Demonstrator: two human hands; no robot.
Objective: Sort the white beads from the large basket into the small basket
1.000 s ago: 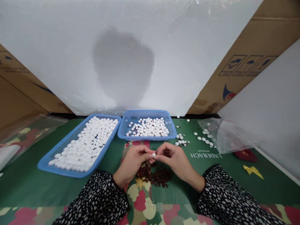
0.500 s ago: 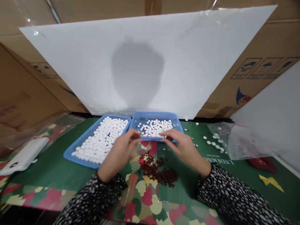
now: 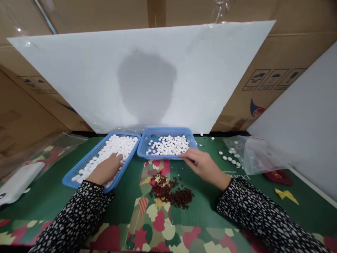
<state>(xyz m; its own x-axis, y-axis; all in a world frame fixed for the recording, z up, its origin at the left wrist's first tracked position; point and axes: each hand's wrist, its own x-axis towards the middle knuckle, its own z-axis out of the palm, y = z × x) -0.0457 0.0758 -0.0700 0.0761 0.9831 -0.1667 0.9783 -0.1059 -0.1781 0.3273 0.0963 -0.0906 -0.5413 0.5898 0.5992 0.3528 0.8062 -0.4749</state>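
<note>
Cardboard (image 3: pixel 286 45) stands beyond both hands, with a white board (image 3: pixel 147 77) leaning in front of it and a head-shaped shadow across its face. Below, a green sheet (image 3: pixel 118 211) covers the work surface, and a patterned strip (image 3: pixel 158 225) shows between the two forearms.

Left hand (image 3: pixel 106 169) reaches down into the long basket (image 3: pixel 68 180), its curled fingers among the white balls (image 3: pixel 122 144). Its fingertips are partly hidden, so I cannot tell whether it grips one. Right hand (image 3: pixel 205 167) is at the near rim of the far basket (image 3: pixel 158 157), thumb and forefinger close together; whether they pinch anything is too small to tell. More white balls lie in that basket, just ahead of the right fingertips, and others are scattered beyond the right hand, near a clear bag (image 3: pixel 263 154). Dark red bits (image 3: pixel 183 196) are heaped between the hands, on the near side of them. A yellow scrap (image 3: pixel 285 195) lies to the right of the right hand.

For the left hand, a light touch with thumb and one or two fingers should suit best: balls this crowded probably roll when pressed, and a low sleeve could drag some over the rim. For the right, fingertips just inside the rim, rather than over its edge, would make a dropped piece likelier to land in the basket.
</note>
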